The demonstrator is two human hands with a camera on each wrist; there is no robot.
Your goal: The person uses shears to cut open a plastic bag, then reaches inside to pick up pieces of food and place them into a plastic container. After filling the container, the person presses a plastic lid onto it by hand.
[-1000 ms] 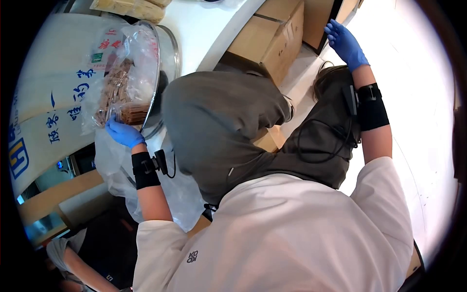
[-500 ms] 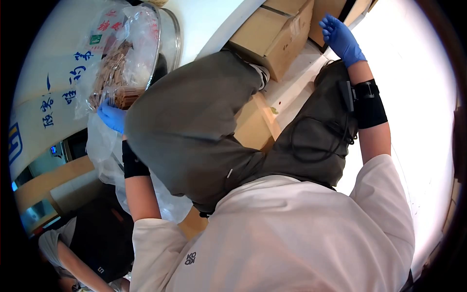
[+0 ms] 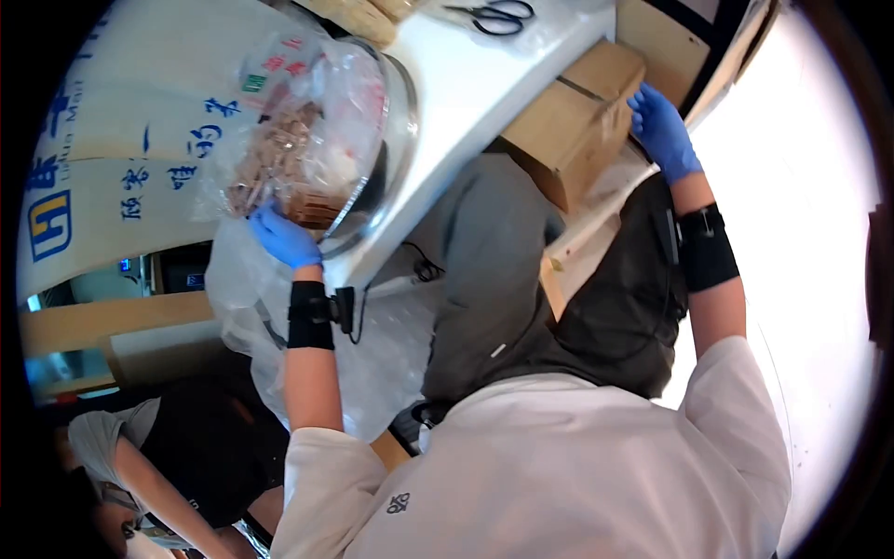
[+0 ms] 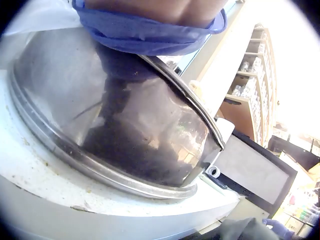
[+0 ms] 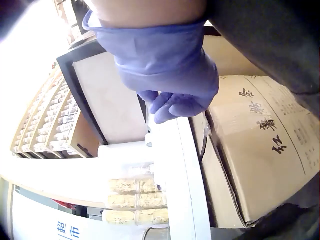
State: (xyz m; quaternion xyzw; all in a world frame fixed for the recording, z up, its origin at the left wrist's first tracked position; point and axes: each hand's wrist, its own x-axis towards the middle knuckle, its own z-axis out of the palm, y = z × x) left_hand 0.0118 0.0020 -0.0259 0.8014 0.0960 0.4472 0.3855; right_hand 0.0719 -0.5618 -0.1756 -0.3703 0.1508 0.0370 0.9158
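Note:
My left hand (image 3: pixel 284 239), in a blue glove, is at the lower edge of a clear plastic bag (image 3: pixel 349 98) in the head view. Inside the bag are brown flat strips (image 3: pixel 279 144), with a neater bundle (image 3: pixel 315 209) beside my fingers. The bag lies in a shiny metal basin (image 3: pixel 407 112). The left wrist view shows the basin's side (image 4: pixel 140 120) and only the glove's cuff, so my left fingers are hidden there. Off to the right, my gloved right hand (image 3: pixel 663 130) hangs with fingers loosely curled, holding nothing, near a cardboard box (image 3: pixel 582 126).
Black-handled scissors (image 3: pixel 503 17) lie on the white counter (image 3: pixel 466 84). Yellowish packs (image 5: pixel 137 201) line the counter in the right wrist view. Another person (image 3: pixel 200 456) is at the lower left. Behind the basin stands a white printed panel (image 3: pixel 102 186); shelves (image 4: pixel 252 75) rise farther off.
The head view has shifted, bringing the scissors into sight. My left knee has swung away from the left forearm, uncovering it. Both hands keep much the same pose.

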